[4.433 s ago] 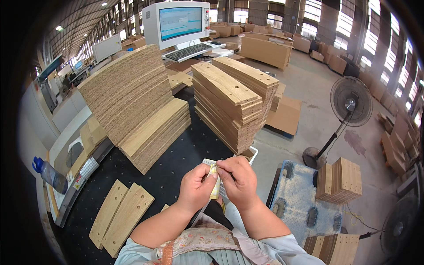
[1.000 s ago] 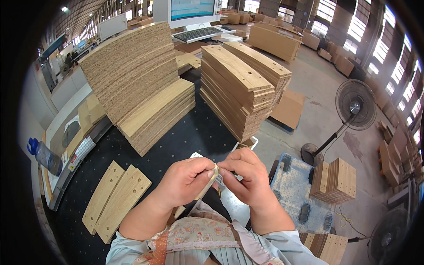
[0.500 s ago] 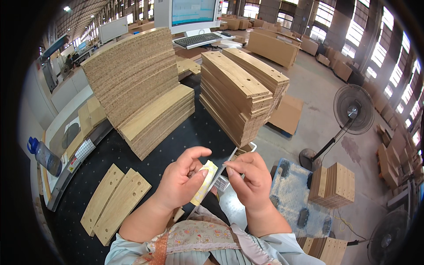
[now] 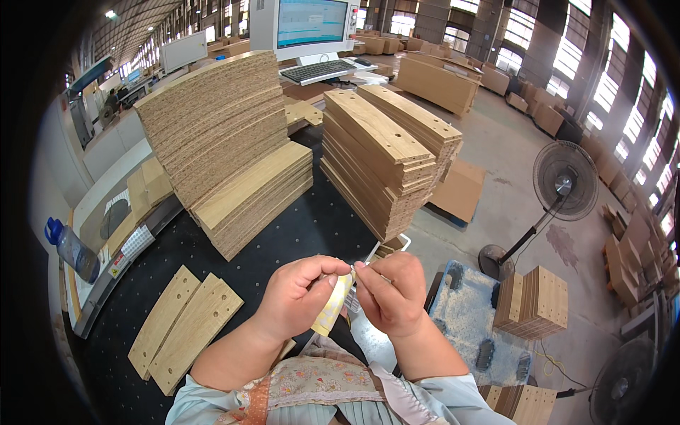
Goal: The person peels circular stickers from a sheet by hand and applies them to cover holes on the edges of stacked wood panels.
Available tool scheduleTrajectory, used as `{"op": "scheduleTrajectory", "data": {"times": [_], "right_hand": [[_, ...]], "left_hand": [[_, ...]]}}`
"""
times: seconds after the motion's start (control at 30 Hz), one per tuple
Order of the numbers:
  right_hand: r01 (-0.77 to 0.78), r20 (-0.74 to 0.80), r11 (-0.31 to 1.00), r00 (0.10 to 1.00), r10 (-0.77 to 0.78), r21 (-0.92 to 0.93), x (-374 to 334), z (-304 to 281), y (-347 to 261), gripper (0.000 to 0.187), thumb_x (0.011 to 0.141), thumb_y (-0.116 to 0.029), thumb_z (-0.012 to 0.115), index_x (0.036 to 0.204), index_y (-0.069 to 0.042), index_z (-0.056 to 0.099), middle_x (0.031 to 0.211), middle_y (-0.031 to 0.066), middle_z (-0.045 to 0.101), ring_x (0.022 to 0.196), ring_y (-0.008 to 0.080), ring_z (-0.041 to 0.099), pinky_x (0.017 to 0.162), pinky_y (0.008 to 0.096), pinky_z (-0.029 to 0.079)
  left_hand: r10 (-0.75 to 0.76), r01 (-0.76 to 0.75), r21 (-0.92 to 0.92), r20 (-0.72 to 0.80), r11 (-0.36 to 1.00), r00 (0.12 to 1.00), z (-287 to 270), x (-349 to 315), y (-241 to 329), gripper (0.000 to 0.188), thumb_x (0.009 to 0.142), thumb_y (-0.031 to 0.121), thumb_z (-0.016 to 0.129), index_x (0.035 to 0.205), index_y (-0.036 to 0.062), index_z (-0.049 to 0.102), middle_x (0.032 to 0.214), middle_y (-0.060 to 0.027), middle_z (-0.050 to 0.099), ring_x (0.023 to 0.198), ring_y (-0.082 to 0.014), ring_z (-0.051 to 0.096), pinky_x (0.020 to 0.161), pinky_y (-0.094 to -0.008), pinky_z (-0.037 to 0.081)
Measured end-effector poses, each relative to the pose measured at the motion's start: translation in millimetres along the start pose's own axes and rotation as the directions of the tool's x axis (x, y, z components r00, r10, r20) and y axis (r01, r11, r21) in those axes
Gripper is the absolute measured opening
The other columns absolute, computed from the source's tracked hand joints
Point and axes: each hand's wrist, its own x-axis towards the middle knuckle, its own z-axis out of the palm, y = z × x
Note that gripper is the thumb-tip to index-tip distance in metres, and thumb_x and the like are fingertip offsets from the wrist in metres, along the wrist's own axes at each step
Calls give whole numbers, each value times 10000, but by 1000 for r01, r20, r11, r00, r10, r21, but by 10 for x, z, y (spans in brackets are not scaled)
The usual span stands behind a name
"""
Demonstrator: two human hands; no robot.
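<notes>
My left hand (image 4: 294,297) is closed on a yellow-and-white strip (image 4: 331,310), possibly paper or film, that hangs down below the fingers. Its exact kind I cannot make out. Close beside it, my right hand (image 4: 393,294) is pinched, its fingertips meeting the left fingertips at the strip's upper end. Whatever those right fingers hold is too small to tell. Both hands are over the near edge of the black worktable (image 4: 283,234). To their left lie two curved wooden boards (image 4: 195,333) with drilled holes.
Tall stacks of curved particleboard (image 4: 219,120) and drilled wooden panels (image 4: 375,149) stand on the table. Behind them are a monitor (image 4: 312,25) and keyboard (image 4: 319,69). A water bottle (image 4: 74,255) stands far left. On the right are a dusty blue pallet (image 4: 464,312) and a standing fan (image 4: 563,184).
My left fingers have closed toward the thumb and come up to the right fingertips. The hands are now together at the strip's upper end, where before they were a little apart.
</notes>
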Motion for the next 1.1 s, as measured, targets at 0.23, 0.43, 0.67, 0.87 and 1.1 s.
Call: {"op": "scheduleTrajectory", "data": {"times": [0.23,0.43,0.67,0.87,1.1], "right_hand": [[29,42,1000,999,-29,-5,-32,-1,3,322,570,55,708,886,23,652,822,77,537,695,223,514,566,313,438],[25,38,1000,999,-25,-6,-38,-1,-2,337,564,50,704,897,24,657,836,74,540,701,222,513,572,312,445],[8,34,1000,999,-7,-22,-66,11,-42,338,576,41,691,911,13,657,845,74,551,712,229,516,597,317,453],[-193,42,969,981,189,154,-33,-48,-63,266,624,28,701,883,-3,654,835,78,567,740,218,539,616,298,437],[-506,289,798,858,426,327,4,-121,-53,156,694,10,708,840,-26,666,828,67,567,760,168,541,647,258,421]], "left_hand": [[19,-20,43,22,999,1000,-10,-4,-38,138,840,-36,527,948,-33,614,872,-31,620,783,-61,543,687,-209,446],[41,-41,-3,4,999,999,16,-11,-49,119,830,-28,567,939,-28,614,866,-29,617,778,-55,540,676,-205,443],[88,-86,42,-49,995,995,32,17,-36,42,816,-2,607,854,-14,619,790,-14,607,719,-49,528,633,-198,425],[70,-68,20,-82,997,994,47,-13,16,11,805,-4,610,812,-3,619,743,-15,596,669,-56,518,591,-207,414],[274,-257,311,-11,915,962,-14,3,-85,23,775,1,625,794,14,625,711,-50,598,629,-109,542,574,-231,416]]}}
